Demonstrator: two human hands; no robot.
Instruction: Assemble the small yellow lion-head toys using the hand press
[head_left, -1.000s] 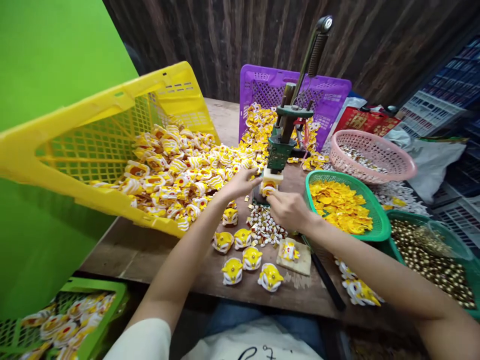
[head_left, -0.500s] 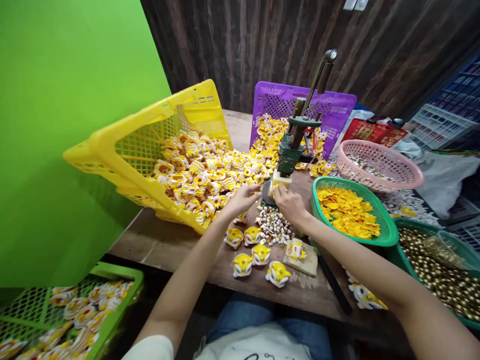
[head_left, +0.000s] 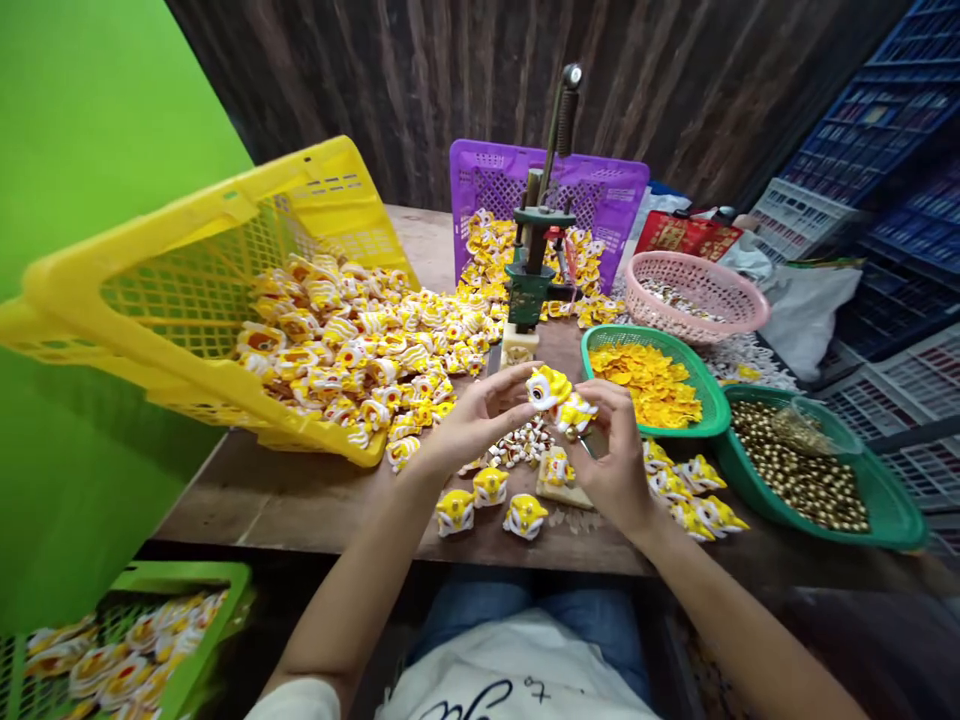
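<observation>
I'm seeing bare table lying open near left; the tipped yellow crate is blocking the left, the hand press the far middle, green baskets the right.

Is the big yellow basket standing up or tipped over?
Tipped over: the yellow basket lies on its side, toy pieces spilling onto the table.

green crate cut off, contents perhaps blurred
</observation>
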